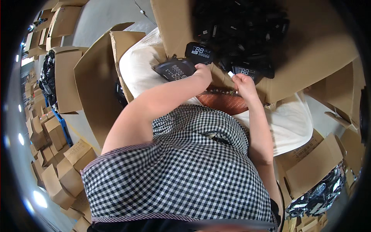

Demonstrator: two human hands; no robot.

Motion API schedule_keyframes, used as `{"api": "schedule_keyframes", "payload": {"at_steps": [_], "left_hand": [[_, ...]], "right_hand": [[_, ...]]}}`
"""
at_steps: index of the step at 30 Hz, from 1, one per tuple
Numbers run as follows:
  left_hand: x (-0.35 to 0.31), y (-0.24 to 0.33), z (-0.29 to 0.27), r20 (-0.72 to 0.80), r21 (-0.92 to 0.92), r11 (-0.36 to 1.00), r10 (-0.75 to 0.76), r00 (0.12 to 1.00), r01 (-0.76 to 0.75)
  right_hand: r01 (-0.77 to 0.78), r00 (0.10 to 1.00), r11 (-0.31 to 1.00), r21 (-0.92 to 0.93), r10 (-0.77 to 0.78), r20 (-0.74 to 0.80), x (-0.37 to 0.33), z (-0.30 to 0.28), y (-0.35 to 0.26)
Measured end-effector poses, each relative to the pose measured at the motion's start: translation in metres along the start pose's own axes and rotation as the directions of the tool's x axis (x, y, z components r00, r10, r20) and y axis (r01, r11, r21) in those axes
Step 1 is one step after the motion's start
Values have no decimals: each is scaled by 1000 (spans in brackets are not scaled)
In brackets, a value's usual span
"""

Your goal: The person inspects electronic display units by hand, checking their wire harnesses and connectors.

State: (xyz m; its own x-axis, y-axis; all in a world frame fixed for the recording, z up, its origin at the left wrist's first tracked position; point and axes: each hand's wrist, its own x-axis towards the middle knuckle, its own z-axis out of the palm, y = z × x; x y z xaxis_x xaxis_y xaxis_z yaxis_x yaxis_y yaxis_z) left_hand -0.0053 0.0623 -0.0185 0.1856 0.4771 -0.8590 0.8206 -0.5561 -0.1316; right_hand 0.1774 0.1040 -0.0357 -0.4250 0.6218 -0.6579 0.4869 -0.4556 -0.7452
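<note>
Pinching a white tab [230,74], right hand [244,83]; left hand [203,74] curled at black display [198,52], hold unclear; dark heap [239,31], cardboard [309,58] around.

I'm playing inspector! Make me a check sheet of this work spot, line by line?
Surface: large brown cardboard box, pale cloth-like padding at its near side.
Job's things: flat black plastic display panels; small white piece.
Clutter: heap of black devices inside the box; details too dark.
Hands: left hand at the panels, grip unclear; right hand pinching the white piece.
Cables: thin cord, upper left.
Surroundings: open brown cardboard cartons, both sides.
</note>
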Motion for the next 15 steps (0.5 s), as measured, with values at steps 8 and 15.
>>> {"api": "schedule_keyframes", "payload": {"at_steps": [8, 15], "left_hand": [[-30, 5, -3, -527, -546, 819, -172, 832, -176], [-38, 31, 9, -497, -865, 221, -504, 706, -451]], "right_hand": [[100, 989, 992, 81, -90, -117, -22, -16, -5], [165, 984, 933, -319, -176, -7, -40, -16, -31]]}}
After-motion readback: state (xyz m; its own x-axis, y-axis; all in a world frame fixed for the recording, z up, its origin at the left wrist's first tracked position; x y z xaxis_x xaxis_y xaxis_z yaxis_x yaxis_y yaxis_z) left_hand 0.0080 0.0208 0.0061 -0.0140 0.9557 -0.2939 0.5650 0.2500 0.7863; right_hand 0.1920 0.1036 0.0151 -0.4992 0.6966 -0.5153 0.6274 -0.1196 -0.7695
